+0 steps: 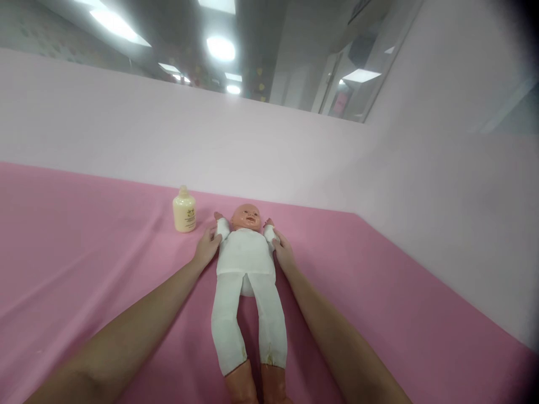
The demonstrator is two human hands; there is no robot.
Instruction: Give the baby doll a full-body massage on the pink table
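- On the pink cover [105,241], a doll [246,255] lies on its back, head toward the white wall [126,129] and legs toward the wearer, the feet end meeting the lower edge of the view.
- Its body, sleeves and upper legs are white cloth; the head, hands and lower legs are smooth and flesh-toned, and both its arms are raised beside the head.
- Yellowish marks show near the lower ends of both white legs.
- The left hand [207,246] is partly closed around the doll's sleeved arm on the left of the view, thumb against the cloth.
- The right hand [284,252] is likewise curled at the opposite sleeve, holding that arm; some of its fingers are hidden.
- Near the left hand, apart from it, a pale yellow bottle [184,213] stands upright, its small label print unreadable.
- Above the wall, a glassy panel [252,33] shows bright lights; whether it is mirror or window, I cannot tell.
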